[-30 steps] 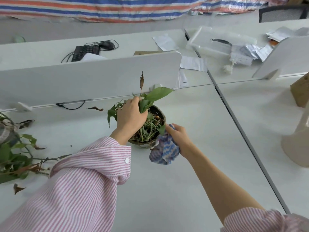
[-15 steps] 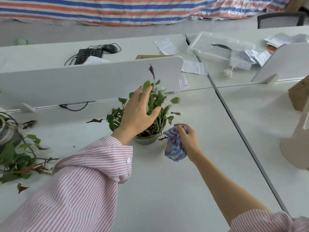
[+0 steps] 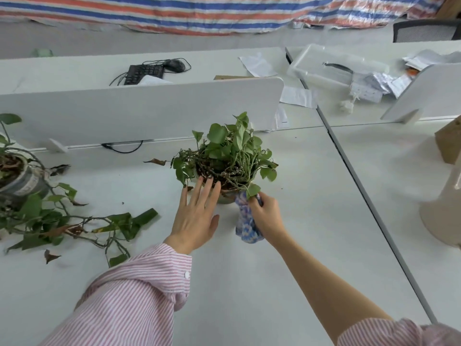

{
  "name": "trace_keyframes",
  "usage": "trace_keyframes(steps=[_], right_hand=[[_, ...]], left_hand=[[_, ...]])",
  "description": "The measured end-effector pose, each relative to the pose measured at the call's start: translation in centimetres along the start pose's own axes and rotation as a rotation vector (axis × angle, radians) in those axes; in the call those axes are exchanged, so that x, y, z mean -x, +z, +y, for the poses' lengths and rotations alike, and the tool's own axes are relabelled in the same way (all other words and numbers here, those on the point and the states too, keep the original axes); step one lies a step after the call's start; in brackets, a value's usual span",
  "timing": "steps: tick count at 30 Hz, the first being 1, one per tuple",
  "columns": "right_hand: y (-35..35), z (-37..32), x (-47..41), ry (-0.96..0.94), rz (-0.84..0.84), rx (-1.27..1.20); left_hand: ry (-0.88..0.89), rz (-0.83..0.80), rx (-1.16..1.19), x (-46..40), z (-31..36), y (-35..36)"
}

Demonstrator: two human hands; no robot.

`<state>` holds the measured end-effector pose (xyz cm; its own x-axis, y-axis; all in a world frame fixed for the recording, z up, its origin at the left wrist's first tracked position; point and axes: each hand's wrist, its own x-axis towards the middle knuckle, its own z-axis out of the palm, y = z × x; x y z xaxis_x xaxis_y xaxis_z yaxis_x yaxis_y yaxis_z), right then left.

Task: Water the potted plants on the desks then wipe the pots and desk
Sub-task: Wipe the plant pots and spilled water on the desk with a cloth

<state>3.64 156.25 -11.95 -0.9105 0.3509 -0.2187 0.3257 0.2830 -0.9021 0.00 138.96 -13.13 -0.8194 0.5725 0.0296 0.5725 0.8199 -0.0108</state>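
Centre frame, we see the potted plant (image 3: 225,166) upright on the desk (image 3: 274,270); left hand (image 3: 195,216) spread flat, fingertips by its pot; right hand (image 3: 267,216) grips the blue cloth (image 3: 245,226) against it.

a small round pot (image 3: 225,196) stands upright on the white desk (image 3: 287,245), full of green heart-shaped leaves and tangled stems. a blue-and-white cloth (image 3: 245,227), bunched up, presses against the pot's near right side. at the far left a second pot (image 3: 21,182) trails a long leafy vine (image 3: 74,223) across the desk
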Motion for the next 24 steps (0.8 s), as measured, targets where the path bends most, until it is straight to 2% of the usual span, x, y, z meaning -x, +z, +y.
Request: trace_keyframes(steps=[10, 14, 19, 24], right_hand=[[-0.8, -1.3, -2.9, 0.054, -0.065, 0.075], [0.2, -1.1, -2.3, 0.107, -0.027, 0.161], [2.8, -0.1, 0.9, 0.203, -0.142, 0.213], [8.0, -3.0, 4.4, 0.166, -0.196, 0.217]], left_hand=[[-0.059, -0.216, 0.131, -2.7, 1.1, -1.4], [-0.040, -0.140, 0.193, -1.2, 0.3, -1.4], [-0.109, -0.131, 0.232, 3.7, -2.3, -1.0], [-0.192, -0.034, 0.235, 8.8, -7.8, -2.5]])
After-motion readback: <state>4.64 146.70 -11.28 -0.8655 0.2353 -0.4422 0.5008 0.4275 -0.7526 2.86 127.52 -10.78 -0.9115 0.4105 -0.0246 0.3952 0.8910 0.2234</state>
